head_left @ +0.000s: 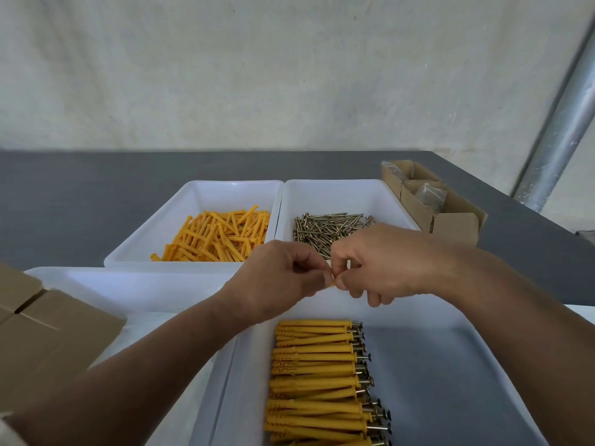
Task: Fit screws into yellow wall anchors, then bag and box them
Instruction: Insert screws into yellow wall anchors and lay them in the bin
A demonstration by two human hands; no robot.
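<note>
In the near tray [450, 365] the fitted anchors [315, 375] lie in a row. Above its far edge the left hand [280, 278] and right hand [380, 262] meet, fingers curled, both pinching one anchor [332, 286], mostly hidden. Farther, loose anchors [215, 236] left, screws [328, 230] right.

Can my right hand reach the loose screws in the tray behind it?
Probably yes: the right hand sits just in front of the open tray of loose screws, nothing between. But with the left hand it pinches a yellow anchor, so its fingers are busy.
</note>
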